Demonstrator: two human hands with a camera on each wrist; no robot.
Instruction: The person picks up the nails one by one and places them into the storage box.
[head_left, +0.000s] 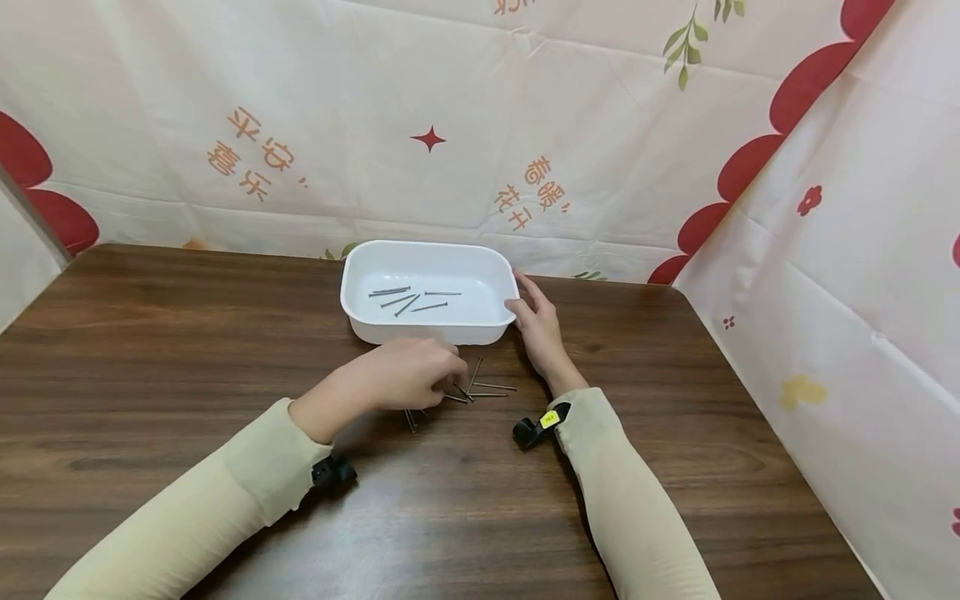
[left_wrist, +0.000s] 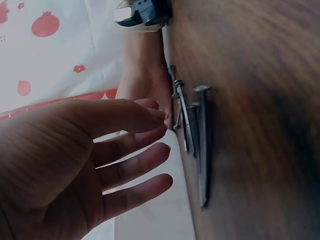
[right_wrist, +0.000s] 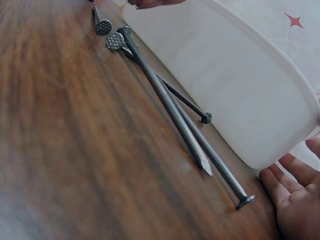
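Observation:
My left hand [head_left: 412, 372] reaches over loose nails [head_left: 495, 386] on the table in front of a white plastic box [head_left: 420, 335]. In the left wrist view its fingers are loosely bent beside the nails [left_wrist: 202, 145], with no nail seen between them. At the box's right end my right hand [head_left: 542, 332] grips the rim, thumb over the edge and fingers around the outside. Several nails [head_left: 431, 307] lie scattered on the box floor. Up close in the right wrist view, long steel nails [right_wrist: 165, 97] cross one another beside the box wall.
The box stands on a dark wood-grain table [head_left: 187, 350], near its back edge. Behind it hangs a pale printed cloth [head_left: 360, 150], and another cloth surface [head_left: 847, 275] borders the table's right side. A few more nails [head_left: 410, 421] lie below my left hand.

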